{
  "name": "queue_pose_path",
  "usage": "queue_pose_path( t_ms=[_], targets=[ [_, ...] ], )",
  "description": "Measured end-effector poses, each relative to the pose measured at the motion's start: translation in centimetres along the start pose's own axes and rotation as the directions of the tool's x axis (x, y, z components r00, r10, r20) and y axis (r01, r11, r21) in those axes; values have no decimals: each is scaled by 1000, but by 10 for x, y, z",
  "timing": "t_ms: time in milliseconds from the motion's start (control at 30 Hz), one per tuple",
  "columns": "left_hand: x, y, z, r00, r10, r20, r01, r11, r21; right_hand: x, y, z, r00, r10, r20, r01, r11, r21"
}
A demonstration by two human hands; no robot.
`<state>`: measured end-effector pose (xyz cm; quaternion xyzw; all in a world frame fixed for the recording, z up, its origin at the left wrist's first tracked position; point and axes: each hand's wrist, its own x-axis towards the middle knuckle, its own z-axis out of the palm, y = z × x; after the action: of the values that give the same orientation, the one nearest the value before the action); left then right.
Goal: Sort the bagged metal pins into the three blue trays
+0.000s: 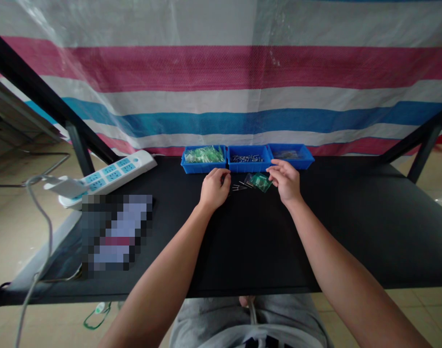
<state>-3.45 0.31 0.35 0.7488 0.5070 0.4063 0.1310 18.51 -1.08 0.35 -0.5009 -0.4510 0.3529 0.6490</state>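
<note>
Grip on our left hand [215, 187] is narrow, fingers curled in near the thumb, and we cannot tell whether anything is pinched there; our right hand [285, 182] has its fingers loosely parted, with nothing plainly held. Between them on the black worktop [242, 241] lies a green packet [261, 182], just beside the right fingertips, though we cannot tell if they touch it. Loose screws [239, 187] lie on its left, so close that its clear edge may overlap some. We judge that a careless sweep by either hand could scatter these thin pieces, since no rim surrounds them. Pinching the slippery-looking film could drag screws along or let the packet slide. Reaching forward, we might also knock the middle bin [248, 167], which holds more screws, or its neighbours, the left bin [203, 167] and right bin [305, 163], mixing their contents.
</note>
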Motion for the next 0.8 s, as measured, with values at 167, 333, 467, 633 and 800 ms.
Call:
queue_pose_path(
  t_ms=[167, 333, 467, 633, 800],
  targets=[
    [5, -12, -7, 995, -100, 14, 100, 995, 28, -5, 5, 0, 993, -114, 12, 114, 966, -232],
    [5, -12, -10, 973, -89, 212, 76, 995, 70, -12, 8, -1, 966, -229, 123, 260, 861, -436],
    [4, -6, -12, 947, -16, 320, -25, 992, 125, -13, 6, 2, 954, -261, 146, 299, 812, -501],
    [6, 1, -23, 873, -124, 471, -25, 954, 299, -12, 8, 2, 936, -287, 206, 353, 743, -569],
    [10, 6, -36, 758, -287, 586, -41, 875, 482, -7, 15, -3, 940, -286, 184, 336, 696, -634]
  ],
)
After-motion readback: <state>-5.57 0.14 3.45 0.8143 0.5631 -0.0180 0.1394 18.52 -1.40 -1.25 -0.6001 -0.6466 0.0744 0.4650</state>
